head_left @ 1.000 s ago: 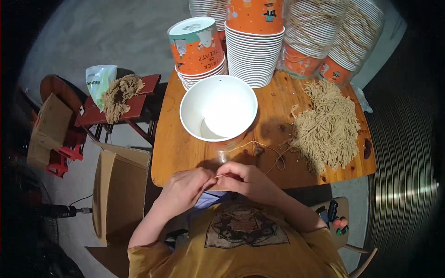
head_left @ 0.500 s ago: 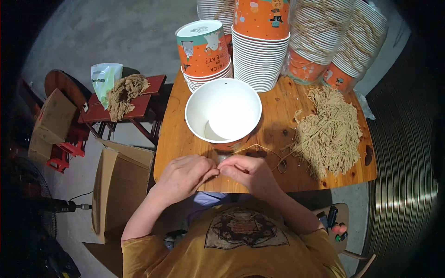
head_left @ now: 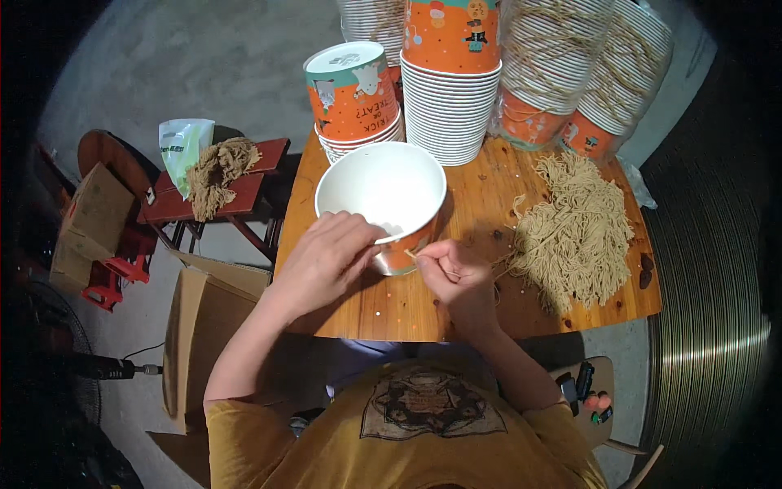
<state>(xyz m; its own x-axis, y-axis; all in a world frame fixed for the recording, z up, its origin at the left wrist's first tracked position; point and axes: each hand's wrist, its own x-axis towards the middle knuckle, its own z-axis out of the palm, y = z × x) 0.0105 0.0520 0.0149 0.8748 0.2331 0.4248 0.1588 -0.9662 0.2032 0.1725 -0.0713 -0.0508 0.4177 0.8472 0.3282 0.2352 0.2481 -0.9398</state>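
A paper bucket point(head_left: 381, 187), white inside and orange outside, stands mouth-up near the front of the wooden table. My left hand point(head_left: 330, 257) grips its near rim, fingers over the edge and thumb against the outer wall. Close to the bucket's right front side, my right hand point(head_left: 458, 273) pinches the end of a tan cord point(head_left: 410, 253), which touches or lies just before the wall; I cannot tell whether it passes through. To the right lies a heap of tan cords point(head_left: 574, 236).
Behind the bucket are an upside-down orange bucket stack point(head_left: 350, 102), a tall stack point(head_left: 448, 114) and bagged, corded stacks point(head_left: 550, 57). A red bench point(head_left: 244, 183) at the left bears more cords point(head_left: 220, 171) and a plastic bag point(head_left: 186, 147). An opened cardboard box point(head_left: 216, 326) stands beside the table.
My hands were together at the table's front edge and have parted. The left has risen onto the bucket's rim; the right has moved to its side with the cord. The bucket has shifted slightly.
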